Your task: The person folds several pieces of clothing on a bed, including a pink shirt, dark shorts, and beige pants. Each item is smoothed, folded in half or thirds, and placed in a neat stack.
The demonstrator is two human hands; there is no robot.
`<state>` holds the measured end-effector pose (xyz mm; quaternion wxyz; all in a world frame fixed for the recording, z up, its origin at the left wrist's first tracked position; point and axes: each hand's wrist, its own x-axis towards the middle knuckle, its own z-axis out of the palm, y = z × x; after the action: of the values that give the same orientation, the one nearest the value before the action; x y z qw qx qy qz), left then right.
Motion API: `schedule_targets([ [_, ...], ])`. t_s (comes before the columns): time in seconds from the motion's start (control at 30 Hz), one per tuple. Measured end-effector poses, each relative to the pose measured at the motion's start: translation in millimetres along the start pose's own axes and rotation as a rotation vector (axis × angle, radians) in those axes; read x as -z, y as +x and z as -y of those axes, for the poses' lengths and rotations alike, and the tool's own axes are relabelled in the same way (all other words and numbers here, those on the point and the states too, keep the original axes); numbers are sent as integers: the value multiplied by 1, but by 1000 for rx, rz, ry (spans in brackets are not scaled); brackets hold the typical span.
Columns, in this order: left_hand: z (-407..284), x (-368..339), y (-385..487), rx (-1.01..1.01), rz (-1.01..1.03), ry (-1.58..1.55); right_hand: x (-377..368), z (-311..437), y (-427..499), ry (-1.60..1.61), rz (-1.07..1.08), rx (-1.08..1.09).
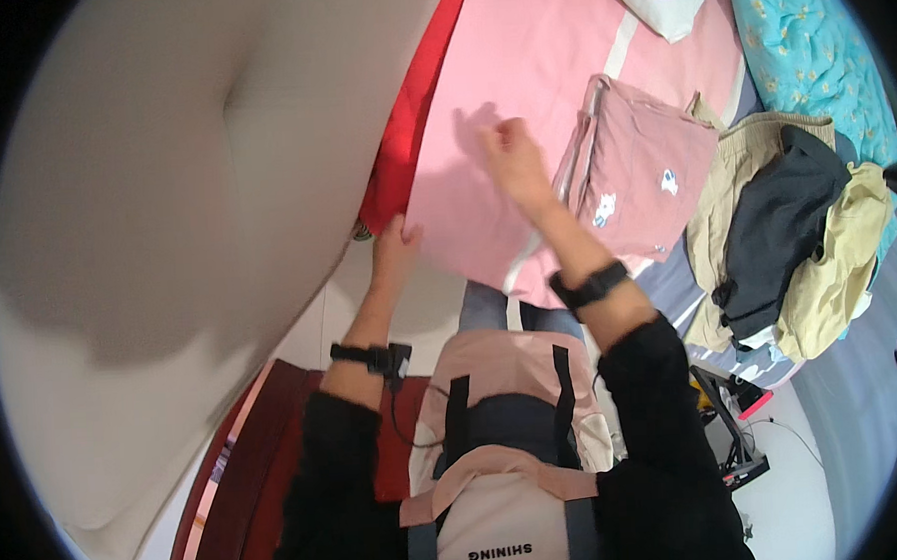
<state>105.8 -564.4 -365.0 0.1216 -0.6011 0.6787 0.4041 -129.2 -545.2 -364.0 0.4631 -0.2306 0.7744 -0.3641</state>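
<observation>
A pink cloth (pixel 485 76) with white stripes lies spread before me, a red cloth (pixel 405 147) along its left side. My left hand (pixel 398 241) is at the near left corner, where pink and red meet; thumb and fingers appear closed on the pink edge. Over the pink cloth is my right hand (pixel 514 157), its fingers curled and slightly blurred, with its shadow to the left; nothing shows in it. Just right of that hand lies a folded dusty-pink fabric (pixel 646 166) with small white animal prints.
Beige trousers (pixel 705 216), a black garment (pixel 776 221) and a pale yellow garment (pixel 831 263) are heaped at the right. Behind them bunches a turquoise floral quilt (pixel 806 47). A cushion (pixel 669 7) lies at the top. A pale wall (pixel 151 180) rises at the left.
</observation>
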Motion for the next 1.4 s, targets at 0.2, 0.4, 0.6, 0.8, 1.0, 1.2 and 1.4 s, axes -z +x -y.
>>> schedule_targets([
  [0.2, 20, -9, -1, -87, 0, 7, -85, 18, 51, -188, 36, -125],
  [0.4, 23, -2, -16, 98, -385, -276, -89, 11, 63, 336, 296, 236],
  [0.6, 38, -23, 3, 181, -476, -283, -100, -7, 76, 291, 392, 80],
  [0.8, 90, -44, 50, 146, -307, -82, -112, -35, 90, 378, 444, 33],
  [1.0, 77, -38, 54, 215, -218, -130, -34, -41, 0, 10, 316, 276],
  [1.2, 28, -47, 21, 239, -325, 43, 147, -132, -89, -238, -500, 68],
  [1.4, -66, -113, 9, -293, 29, -357, 208, -217, -105, 101, -547, -378],
])
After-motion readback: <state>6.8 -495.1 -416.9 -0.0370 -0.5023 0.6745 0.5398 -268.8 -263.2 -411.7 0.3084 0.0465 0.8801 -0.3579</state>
